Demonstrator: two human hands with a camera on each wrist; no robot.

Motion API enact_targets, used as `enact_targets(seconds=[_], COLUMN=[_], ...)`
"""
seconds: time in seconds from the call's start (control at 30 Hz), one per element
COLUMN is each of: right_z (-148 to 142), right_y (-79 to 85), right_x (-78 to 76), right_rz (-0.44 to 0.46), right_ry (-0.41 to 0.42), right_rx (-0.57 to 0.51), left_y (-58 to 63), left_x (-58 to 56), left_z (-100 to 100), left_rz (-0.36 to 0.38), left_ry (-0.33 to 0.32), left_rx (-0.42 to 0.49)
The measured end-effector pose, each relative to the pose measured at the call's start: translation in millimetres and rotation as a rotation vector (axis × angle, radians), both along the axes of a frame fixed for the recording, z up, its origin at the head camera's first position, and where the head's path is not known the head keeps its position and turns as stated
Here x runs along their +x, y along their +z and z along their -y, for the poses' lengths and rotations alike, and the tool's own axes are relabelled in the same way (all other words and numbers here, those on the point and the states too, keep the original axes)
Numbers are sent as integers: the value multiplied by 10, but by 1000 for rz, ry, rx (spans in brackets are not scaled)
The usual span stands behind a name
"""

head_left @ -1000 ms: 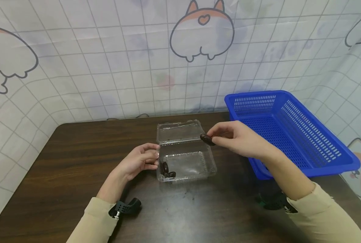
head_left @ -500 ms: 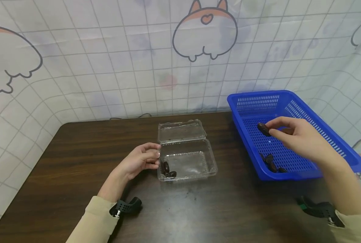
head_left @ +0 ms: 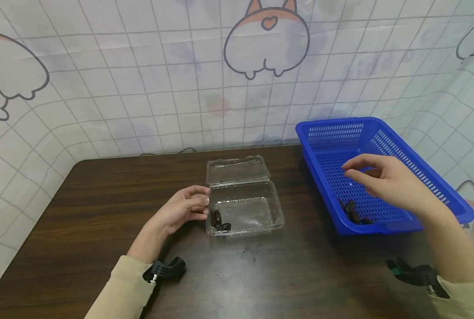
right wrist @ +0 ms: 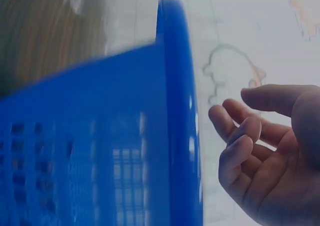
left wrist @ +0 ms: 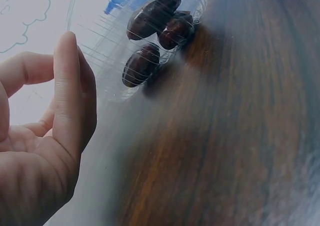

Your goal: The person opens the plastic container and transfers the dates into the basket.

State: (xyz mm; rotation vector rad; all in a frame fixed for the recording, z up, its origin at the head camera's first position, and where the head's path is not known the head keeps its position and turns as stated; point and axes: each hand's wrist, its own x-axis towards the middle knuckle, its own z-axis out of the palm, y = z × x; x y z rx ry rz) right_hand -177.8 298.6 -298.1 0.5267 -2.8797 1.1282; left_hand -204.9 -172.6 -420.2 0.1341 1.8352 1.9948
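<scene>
A clear plastic clamshell box (head_left: 244, 208) stands on the table with its lid (head_left: 237, 170) folded back. Dark brown dates (head_left: 219, 225) lie in its front left corner, and the left wrist view shows the dates (left wrist: 154, 15) through the plastic wall. My left hand (head_left: 183, 207) has thumb and fingertips at the box's left rim, pinching it lightly. Over the blue plastic basket (head_left: 423, 177), my right hand (head_left: 392, 179) hovers with thumb and index finger apart, nothing between them. Several dates (head_left: 354, 216) rest on the basket floor near its front left corner.
The basket stands right of the box on a dark wood table (head_left: 237, 270). A white grid-patterned cloth (head_left: 153, 88) covers the wall close behind. Black wrist mounts (head_left: 166, 269) jut out by both sleeves.
My right hand moved right from beside the box to over the basket and let go of the date it held. The left hand stayed at the box.
</scene>
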Motion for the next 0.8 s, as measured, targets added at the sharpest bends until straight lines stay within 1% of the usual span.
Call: enact_targets(seconds=[0.1, 0.3, 0.4, 0.57, 0.67, 0.8], right_z=[207, 692, 924, 1254, 1424, 1612], right_y=[10, -4, -86, -286, -388, -475], right_x=[5, -9, -53, -119, -136, -156], right_rz=[-2, 61, 71, 81, 88, 112], right_ry=[65, 190, 260, 373, 410, 443], right_rx=[-9, -3, -3, 1, 8, -3], left_y=[-8, -33, -44, -53, -44, -16], left_x=[-2, 9, 18, 25, 25, 15], left_z=[3, 14, 15, 7, 4, -2], left_rz=[1, -2, -5, 2, 2, -7], left_ry=[2, 4, 7, 6, 6, 2], left_rx=[4, 0, -3, -6, -8, -3])
